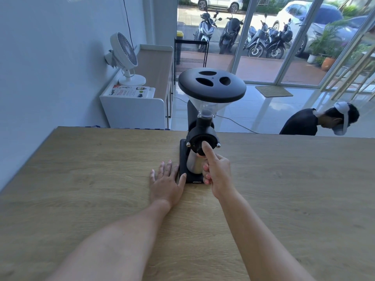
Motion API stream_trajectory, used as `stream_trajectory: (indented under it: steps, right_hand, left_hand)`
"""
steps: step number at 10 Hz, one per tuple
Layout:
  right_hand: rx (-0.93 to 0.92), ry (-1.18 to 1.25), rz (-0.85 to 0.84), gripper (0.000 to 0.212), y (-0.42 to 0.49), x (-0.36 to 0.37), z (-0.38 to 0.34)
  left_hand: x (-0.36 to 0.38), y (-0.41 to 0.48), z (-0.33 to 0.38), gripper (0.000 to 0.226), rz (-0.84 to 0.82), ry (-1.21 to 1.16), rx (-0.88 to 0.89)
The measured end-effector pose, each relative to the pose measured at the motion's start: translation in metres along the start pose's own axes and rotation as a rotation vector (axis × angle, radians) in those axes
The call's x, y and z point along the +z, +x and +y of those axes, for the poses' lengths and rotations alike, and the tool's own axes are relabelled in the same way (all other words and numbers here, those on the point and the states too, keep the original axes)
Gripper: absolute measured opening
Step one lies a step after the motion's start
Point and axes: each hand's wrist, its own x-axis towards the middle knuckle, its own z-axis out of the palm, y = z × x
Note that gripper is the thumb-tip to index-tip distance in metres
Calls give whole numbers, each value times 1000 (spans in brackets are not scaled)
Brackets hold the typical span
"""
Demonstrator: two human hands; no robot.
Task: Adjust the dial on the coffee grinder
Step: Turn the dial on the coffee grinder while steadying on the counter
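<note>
A black coffee grinder (199,126) stands at the far middle of the wooden table (81,179), with a clear hopper under a black lid (212,84). Its round black dial (199,144) faces me on the front. A steel cup (193,165) sits on the base below the dial. My right hand (216,171) is raised in front of the grinder, thumb up against the dial's right side and fingers curled under it. My left hand (167,180) lies flat on the table, fingers spread, its thumb touching the left edge of the grinder's base.
Beyond the table's far edge a white cabinet (134,110) carries a white fan (124,57) and magazines (132,92). A person in a dark top (304,122) bends down at the right. Glass doors at the back show parked motorbikes (261,37).
</note>
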Motion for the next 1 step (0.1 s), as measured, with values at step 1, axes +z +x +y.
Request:
stream_trajectory:
  steps: [1]
  right_hand:
    - [-58,-40,-11,59,-8,-5,7]
  left_hand:
    - [-1,1,0,65,12,-23,11]
